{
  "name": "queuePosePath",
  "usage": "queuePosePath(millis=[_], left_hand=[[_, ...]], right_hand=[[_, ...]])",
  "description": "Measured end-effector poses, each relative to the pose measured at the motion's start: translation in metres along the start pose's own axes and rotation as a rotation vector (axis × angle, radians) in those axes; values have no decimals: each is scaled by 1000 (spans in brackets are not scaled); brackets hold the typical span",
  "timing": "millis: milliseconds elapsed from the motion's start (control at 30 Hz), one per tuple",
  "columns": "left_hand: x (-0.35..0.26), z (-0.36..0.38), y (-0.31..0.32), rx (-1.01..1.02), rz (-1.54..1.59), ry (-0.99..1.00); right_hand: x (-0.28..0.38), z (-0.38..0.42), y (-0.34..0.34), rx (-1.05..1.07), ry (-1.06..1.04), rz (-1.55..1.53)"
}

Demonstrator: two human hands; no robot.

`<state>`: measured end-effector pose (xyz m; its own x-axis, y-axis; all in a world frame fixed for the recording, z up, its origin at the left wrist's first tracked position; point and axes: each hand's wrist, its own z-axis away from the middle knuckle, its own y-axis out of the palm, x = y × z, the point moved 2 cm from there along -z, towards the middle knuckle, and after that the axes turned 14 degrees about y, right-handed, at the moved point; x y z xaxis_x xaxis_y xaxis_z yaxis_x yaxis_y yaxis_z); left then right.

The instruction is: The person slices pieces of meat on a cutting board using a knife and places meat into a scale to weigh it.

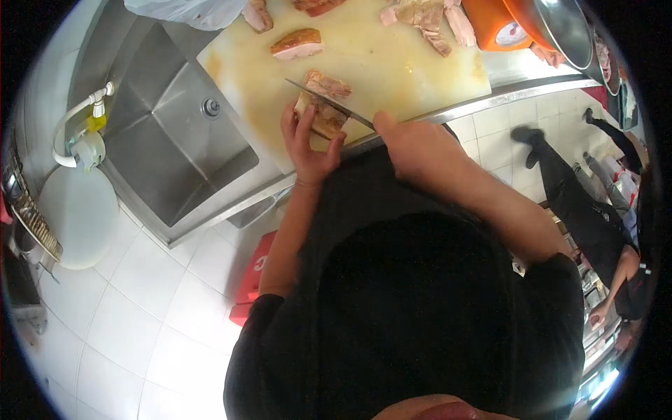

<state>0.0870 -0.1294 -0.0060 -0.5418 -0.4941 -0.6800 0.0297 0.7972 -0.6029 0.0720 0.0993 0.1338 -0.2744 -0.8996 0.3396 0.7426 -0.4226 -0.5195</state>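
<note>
My right hand (416, 148) is closed around the handle of a kitchen knife (336, 106). The long, narrow blade lies across a piece of meat (323, 122), with another part of meat (327, 84) on the far side of the blade. On the near side, my left hand (311, 152) grips the meat, fingers along its left side and thumb near its lower edge. Whether the blade has cut right through cannot be made out. Underneath is a pale cutting board (413, 87). A browned chunk of meat (297, 44) lies farther back on it.
A steel sink (150, 150) adjoins the board's left side. An orange dial scale (490, 21) and more meat pieces (427, 19) are at the back right. A plastic bag (192, 10) sits at the back left. Another person (588, 210) is off to the right.
</note>
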Motion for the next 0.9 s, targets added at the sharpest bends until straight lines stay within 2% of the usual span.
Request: queuePosePath(millis=[233, 433, 900], left_hand=[[3, 1, 3, -9, -18, 55], [3, 4, 1, 27, -5, 7], [1, -1, 2, 28, -18, 34]], right_hand=[[-4, -28, 12, -137, -218, -118], [-4, -9, -5, 66, -93, -68], [4, -60, 32, -33, -144, -114]])
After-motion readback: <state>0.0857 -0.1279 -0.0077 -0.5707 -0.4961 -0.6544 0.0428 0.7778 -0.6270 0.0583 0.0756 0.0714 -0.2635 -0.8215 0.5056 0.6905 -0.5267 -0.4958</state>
